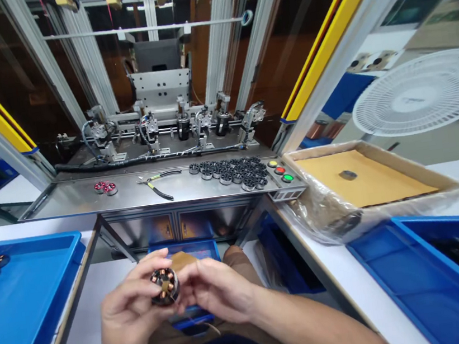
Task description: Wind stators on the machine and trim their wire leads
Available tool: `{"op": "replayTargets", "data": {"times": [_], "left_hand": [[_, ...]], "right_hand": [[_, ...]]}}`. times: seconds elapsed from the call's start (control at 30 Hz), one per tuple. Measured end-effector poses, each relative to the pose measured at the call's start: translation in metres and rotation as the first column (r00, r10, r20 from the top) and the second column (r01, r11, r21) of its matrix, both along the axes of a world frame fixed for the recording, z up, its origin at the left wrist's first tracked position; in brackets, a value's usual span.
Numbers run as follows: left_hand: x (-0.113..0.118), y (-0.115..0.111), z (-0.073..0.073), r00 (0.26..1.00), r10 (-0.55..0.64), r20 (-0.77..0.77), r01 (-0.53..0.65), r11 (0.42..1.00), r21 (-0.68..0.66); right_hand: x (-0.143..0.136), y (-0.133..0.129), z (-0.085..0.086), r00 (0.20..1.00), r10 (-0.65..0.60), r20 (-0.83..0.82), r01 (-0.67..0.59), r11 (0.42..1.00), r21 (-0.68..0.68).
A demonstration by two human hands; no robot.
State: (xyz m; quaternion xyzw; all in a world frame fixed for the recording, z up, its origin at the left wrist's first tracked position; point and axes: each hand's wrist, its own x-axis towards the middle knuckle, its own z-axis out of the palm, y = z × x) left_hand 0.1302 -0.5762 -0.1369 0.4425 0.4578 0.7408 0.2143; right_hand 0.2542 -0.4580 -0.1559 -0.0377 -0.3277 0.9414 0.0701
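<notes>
My left hand (pixel 131 306) grips a round black motor stator (pixel 165 286) with copper windings, its face turned up toward the camera. Close against the stator's right side is my right hand (pixel 211 287), its fingers curled; what they pinch, if anything, is too small to tell. Both hands are above my lap, in front of the steel bench (pixel 152 196). Pliers (pixel 159 184) with green and black handles lie on that bench. To their right sits a cluster of black stator cores (pixel 233 171), and to their left are a few red-wound stators (pixel 105 188).
A winding machine (pixel 162 90) stands behind the bench. At the left is a blue tray (pixel 32 311) with wound stators. On the right are a lined carton (pixel 369 176), a blue bin (pixel 398 268) with dark parts, and a white fan (pixel 417 93).
</notes>
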Motion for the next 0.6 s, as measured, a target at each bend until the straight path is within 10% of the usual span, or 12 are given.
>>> {"op": "replayTargets", "data": {"times": [0.13, 0.23, 0.27, 0.33, 0.43, 0.6], "left_hand": [[0.003, 0.0, 0.003, 0.99, -0.081, -0.116, 0.078, 0.996, -0.031], [0.005, -0.004, 0.002, 0.991, 0.082, -0.109, -0.088, 0.995, -0.048], [0.005, -0.007, 0.001, 0.982, 0.149, -0.112, -0.159, 0.984, -0.084], [0.007, -0.011, -0.001, 0.969, 0.191, -0.154, -0.221, 0.953, -0.209], [0.01, -0.013, -0.002, 0.972, 0.1, -0.212, -0.178, 0.903, -0.39], [0.014, -0.01, 0.001, 0.96, 0.076, -0.27, -0.182, 0.901, -0.393]], "right_hand": [[-0.005, -0.004, 0.002, 0.996, 0.075, -0.049, -0.077, 0.997, -0.022], [-0.004, 0.001, 0.005, 0.989, -0.112, -0.099, 0.133, 0.963, 0.233], [-0.002, 0.004, 0.006, 0.958, -0.227, -0.172, 0.279, 0.874, 0.399], [0.002, 0.01, 0.009, 0.835, -0.368, -0.41, 0.55, 0.509, 0.662], [0.009, 0.014, 0.013, 0.703, -0.323, -0.634, 0.684, 0.062, 0.727], [0.019, 0.016, 0.02, 0.705, -0.288, -0.649, 0.677, -0.002, 0.736]]}}
